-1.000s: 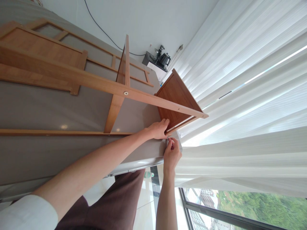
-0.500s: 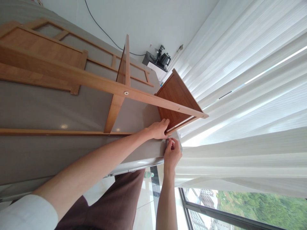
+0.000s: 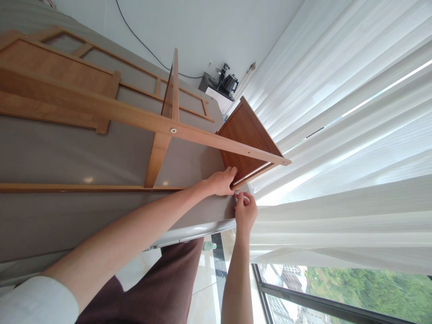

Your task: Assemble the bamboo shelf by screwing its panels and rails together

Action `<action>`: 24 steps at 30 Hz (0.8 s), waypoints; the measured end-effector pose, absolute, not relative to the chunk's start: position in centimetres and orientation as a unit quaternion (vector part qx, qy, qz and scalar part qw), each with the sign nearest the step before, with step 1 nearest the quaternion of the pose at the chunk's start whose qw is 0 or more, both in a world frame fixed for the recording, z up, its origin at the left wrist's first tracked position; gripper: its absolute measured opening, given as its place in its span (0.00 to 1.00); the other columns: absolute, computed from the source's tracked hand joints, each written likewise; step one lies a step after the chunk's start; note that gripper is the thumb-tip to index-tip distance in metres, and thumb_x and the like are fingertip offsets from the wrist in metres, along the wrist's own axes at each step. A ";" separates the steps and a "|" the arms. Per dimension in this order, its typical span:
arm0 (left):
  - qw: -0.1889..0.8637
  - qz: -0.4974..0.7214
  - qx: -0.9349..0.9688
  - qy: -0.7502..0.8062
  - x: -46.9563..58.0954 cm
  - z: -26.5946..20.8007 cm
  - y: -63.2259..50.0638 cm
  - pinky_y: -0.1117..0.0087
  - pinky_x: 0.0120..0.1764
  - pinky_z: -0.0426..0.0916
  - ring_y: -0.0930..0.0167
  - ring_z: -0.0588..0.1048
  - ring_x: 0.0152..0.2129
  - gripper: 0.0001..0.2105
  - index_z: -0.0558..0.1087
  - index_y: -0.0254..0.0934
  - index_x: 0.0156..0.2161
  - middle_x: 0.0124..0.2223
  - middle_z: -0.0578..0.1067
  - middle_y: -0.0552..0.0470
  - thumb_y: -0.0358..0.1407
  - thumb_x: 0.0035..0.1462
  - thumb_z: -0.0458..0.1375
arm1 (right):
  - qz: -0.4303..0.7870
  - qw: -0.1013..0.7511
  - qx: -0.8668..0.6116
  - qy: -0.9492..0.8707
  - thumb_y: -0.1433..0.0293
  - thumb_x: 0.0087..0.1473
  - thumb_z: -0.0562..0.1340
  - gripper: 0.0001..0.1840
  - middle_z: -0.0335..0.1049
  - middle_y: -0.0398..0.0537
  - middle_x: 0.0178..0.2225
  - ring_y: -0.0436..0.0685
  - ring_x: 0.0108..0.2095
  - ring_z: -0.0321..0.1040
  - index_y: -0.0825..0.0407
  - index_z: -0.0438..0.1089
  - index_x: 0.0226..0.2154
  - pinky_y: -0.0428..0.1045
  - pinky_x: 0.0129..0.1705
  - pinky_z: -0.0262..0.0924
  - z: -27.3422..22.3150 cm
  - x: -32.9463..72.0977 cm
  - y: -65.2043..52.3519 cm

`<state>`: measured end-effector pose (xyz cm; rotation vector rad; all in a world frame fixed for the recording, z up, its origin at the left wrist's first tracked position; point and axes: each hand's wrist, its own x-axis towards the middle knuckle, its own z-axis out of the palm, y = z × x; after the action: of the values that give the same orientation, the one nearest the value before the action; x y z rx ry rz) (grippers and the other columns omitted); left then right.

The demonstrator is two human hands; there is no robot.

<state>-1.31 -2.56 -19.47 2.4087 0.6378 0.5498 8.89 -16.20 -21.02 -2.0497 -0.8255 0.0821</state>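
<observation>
Grey, smooth-topped table [image 3: 128,153] under everything. On it, the honey-brown wooden frame of long rails and crosswise boards [image 3: 209,138], one rail raised, the other low along the near side. Judged fairly weighty and awkward for its length; rails look stiff, finish smooth, perhaps a little slick. Joints probably the weak spots under twisting. Surest hold: a rail close to a joint.

Beyond the raised rail, a honey-brown panelled wooden section [image 3: 67,85] lying flat. Likely rigid; take by opposite edges.

At the frame's window end, a reddish-brown rectangular wooden end panel [image 3: 248,130], set crosswise. Thin, stiff, probably lighter; hold by its border, not the broad face.

Left hand [image 3: 221,181]: fingers curled in, closed round the panel's lower corner. Right hand [image 3: 245,211] just beside that corner: thumb and forefinger pinched together on a small thin piece [image 3: 235,195], too tiny to identify; presumably light, hard, easily dropped.

Writing: none readable. Black kettle [image 3: 231,83] by the wall, no legible mark. Clear plastic bottle with green-white label [image 3: 208,246] on the floor, lettering too small. Pale round fitting [image 3: 173,130] on the raised rail, no marking discernible.
</observation>
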 end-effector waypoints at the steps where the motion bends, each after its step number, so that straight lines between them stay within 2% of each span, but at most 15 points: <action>1: 0.291 0.206 0.903 0.239 -1.3 -19.5 -2.6 0.64 0.33 0.69 0.59 0.77 0.40 0.26 0.58 0.37 0.48 0.52 0.70 0.40 0.45 0.50 0.63 | 0.039 0.450 -0.829 -0.331 0.48 0.54 0.59 0.23 0.80 0.48 0.32 0.52 0.18 0.66 0.51 0.70 0.38 0.49 0.29 0.60 -20.9 9.0 -16.1; 20: 0.283 0.205 0.907 0.237 -1.3 -19.5 -2.5 0.63 0.34 0.69 0.58 0.76 0.42 0.26 0.58 0.37 0.48 0.52 0.70 0.40 0.42 0.47 0.64 | 0.026 0.466 -0.816 -0.340 0.51 0.58 0.58 0.19 0.79 0.47 0.32 0.52 0.19 0.66 0.50 0.67 0.37 0.48 0.27 0.60 -21.4 8.7 -16.5; 24: 0.278 0.204 0.908 0.237 -1.4 -19.4 -2.6 0.64 0.34 0.69 0.58 0.76 0.42 0.26 0.58 0.36 0.48 0.52 0.70 0.40 0.42 0.47 0.63 | 0.004 0.458 -0.816 -0.351 0.51 0.58 0.58 0.18 0.79 0.46 0.32 0.51 0.20 0.66 0.50 0.68 0.37 0.47 0.29 0.61 -21.6 8.7 -16.6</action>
<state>-1.36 -2.56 -19.35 2.4374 0.6365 0.5463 8.68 -16.63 -21.62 -2.0112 -0.8646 0.0099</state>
